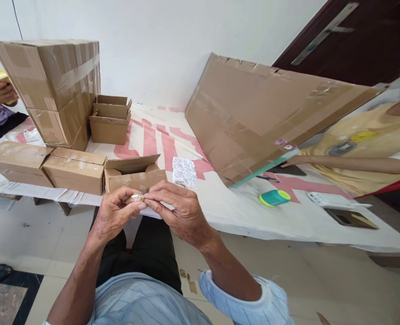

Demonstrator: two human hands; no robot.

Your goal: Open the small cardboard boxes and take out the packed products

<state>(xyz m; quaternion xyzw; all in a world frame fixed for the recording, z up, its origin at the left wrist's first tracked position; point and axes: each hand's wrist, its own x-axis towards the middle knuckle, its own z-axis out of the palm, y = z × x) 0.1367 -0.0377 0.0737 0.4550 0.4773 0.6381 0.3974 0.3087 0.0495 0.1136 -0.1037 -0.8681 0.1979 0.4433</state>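
A: Item one, please: its description and location?

B: A small, shiny, pale-gold piece with what looks like clear wrapping [137, 197]. From where I stand, it is held up off the white-clothed, red-patterned table [216, 205], by the front edge, just in front of the open brown cardboard carton [128, 182]. Exact make: too small to tell.

A: State of grip?

B: Left bare hand [117, 215]: thumb and forefinger closed around the piece, one on each side. Right bare hand [182, 211]: thumb and fingertips pinched together at the piece's right end; whether they grip the piece or only its wrapping, I cannot tell.

A: Handling notes?

B: Light, I judge, as fingertips alone bear it. Wrapping probably thin, soft and slippery; the core perhaps stiffer. Fragility uncertain; treat gently.

A: Recommended hold?

B: Left pinch across the middle for steadiness, right pinch at the end. Squeezing hard could crumple the wrapping or shoot the piece out.

A: Nearby entry?

B: One white printed sheet [184, 170], right of the carton, near the table's front edge.
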